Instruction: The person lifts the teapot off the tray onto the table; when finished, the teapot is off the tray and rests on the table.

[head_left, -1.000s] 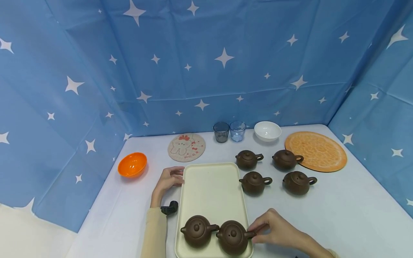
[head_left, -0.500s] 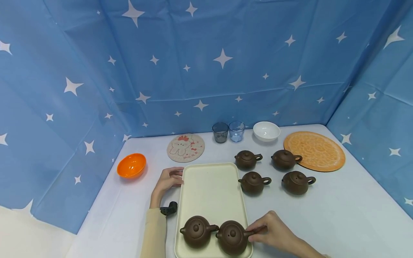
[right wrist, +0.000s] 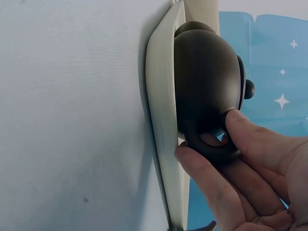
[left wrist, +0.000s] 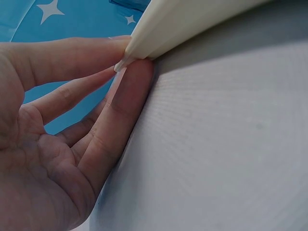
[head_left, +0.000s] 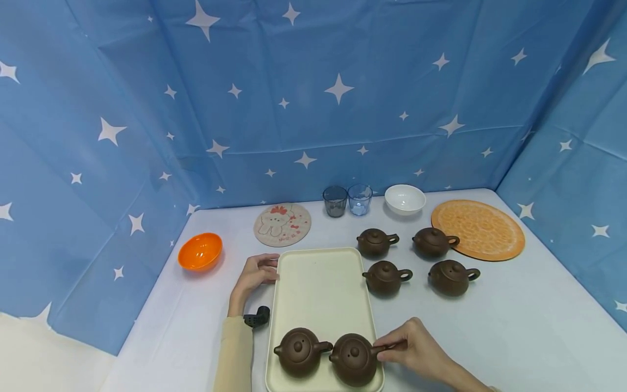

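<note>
Right hand (head_left: 416, 348) pinches handle of teapot (head_left: 354, 358) at tray's (head_left: 320, 288) near right corner; left hand (head_left: 256, 272), fingers straight, steadies tray's far left edge—release gently, keep teapot off the rim.

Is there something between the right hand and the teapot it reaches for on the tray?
Nothing visible: the right hand already pinches the handle of the right teapot on the cream tray. The other teapot sits on its far side.
</note>
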{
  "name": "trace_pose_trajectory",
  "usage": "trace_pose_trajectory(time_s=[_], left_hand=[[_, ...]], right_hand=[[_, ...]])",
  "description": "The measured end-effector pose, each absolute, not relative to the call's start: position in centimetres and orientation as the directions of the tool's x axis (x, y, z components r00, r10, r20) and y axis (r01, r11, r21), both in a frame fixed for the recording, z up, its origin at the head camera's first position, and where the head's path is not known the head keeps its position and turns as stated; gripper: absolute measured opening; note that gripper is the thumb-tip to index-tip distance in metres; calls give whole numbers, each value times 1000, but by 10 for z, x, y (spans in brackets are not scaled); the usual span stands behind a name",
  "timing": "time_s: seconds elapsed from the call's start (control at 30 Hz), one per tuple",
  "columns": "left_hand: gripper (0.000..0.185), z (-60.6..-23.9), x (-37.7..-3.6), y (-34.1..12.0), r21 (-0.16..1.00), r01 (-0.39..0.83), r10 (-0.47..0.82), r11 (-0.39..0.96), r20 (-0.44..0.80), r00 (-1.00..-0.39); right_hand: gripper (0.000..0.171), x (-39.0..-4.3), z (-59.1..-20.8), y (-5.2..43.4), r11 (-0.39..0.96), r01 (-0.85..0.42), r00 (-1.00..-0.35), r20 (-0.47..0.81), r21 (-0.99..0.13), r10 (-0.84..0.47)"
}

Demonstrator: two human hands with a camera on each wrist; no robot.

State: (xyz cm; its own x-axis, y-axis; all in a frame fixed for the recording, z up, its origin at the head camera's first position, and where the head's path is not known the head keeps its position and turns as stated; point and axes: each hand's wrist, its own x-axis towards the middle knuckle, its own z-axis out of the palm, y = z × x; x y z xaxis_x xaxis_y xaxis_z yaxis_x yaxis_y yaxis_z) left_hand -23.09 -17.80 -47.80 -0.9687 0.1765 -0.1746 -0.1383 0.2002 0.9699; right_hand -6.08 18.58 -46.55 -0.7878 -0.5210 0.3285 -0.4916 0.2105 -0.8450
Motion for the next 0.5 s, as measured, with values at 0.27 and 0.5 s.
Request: trace_pose_trajectory(time_s=[0.27,0.5], left_hand=[[56,-480,-233,-178,967,-139,157,214,-175,-972],[57,-480,-234,-178,966,-145,168,215,-182,-969]], right_hand=[[17,-65,-461,196,180,-425,-800,275,-887,-533],[17,-73,-445,223,188,-345,-828,204,-919,-522]])
